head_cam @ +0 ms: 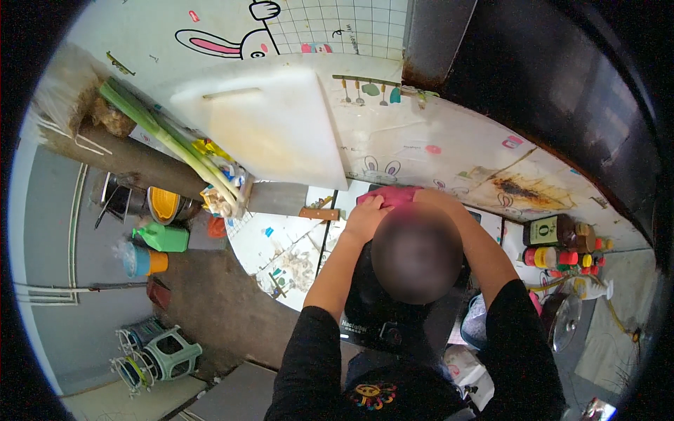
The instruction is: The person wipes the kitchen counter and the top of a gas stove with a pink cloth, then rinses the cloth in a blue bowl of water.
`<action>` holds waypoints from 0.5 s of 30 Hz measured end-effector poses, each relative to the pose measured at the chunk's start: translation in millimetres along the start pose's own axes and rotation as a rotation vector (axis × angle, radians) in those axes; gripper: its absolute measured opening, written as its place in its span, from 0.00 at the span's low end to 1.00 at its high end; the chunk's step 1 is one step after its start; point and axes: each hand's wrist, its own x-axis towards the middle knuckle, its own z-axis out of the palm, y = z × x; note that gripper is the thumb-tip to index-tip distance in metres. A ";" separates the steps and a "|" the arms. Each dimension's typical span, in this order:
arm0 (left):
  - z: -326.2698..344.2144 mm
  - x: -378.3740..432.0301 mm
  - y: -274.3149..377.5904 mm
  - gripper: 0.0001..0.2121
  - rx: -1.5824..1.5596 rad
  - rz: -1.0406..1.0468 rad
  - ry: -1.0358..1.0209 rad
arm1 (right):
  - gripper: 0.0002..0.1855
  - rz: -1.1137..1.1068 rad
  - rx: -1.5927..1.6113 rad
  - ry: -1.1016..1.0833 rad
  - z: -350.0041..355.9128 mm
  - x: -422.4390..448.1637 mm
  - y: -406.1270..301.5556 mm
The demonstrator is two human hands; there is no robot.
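At the far edge of a black cooktop (pixel 368 316), my left hand (pixel 366 218) rests with bent fingers on a pink-red cloth (pixel 392 196). My right arm reaches to the cloth's other end, but a blurred round patch and the arm itself hide that hand. Left of the cloth, a cleaver (pixel 279 199) with a wooden handle lies on the white counter. A white cutting board (pixel 279 131) leans against the wall behind it.
Green onions (pixel 174 142) stand in a holder at the left. Sauce bottles (pixel 547 257) line the counter's right side, near a lidded pot (pixel 563 321). Farther off at left are a green jug (pixel 166 237) and stacked plastic stools (pixel 171 352) on the floor.
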 end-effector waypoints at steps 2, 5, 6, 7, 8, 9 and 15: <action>-2.0 -11.0 -9.9 0.14 -0.005 -0.026 -0.012 | 0.15 -0.012 -0.041 -0.056 -2.5 6.8 -21.4; -2.8 -44.5 -30.0 0.13 0.023 -0.079 -0.008 | 0.19 -0.137 -0.009 -0.064 -32.7 -7.7 -76.8; 5.5 -39.5 -24.3 0.13 0.030 -0.043 0.001 | 0.19 -0.135 -0.025 -0.034 -11.3 13.9 -53.6; 9.5 -42.6 -23.3 0.13 0.046 -0.033 0.010 | 0.20 -0.160 -0.042 -0.013 1.5 30.2 -43.4; 8.8 -51.6 -23.1 0.14 0.021 -0.057 0.030 | 0.19 -0.284 -0.169 -0.058 3.1 37.8 -55.0; 6.7 -59.6 -19.9 0.15 -0.005 -0.078 0.053 | 0.18 -0.327 -0.247 -0.060 4.8 40.1 -64.4; 8.5 -93.8 -6.8 0.14 0.063 -0.191 0.037 | 0.19 -0.164 -0.320 0.073 19.8 25.2 -128.6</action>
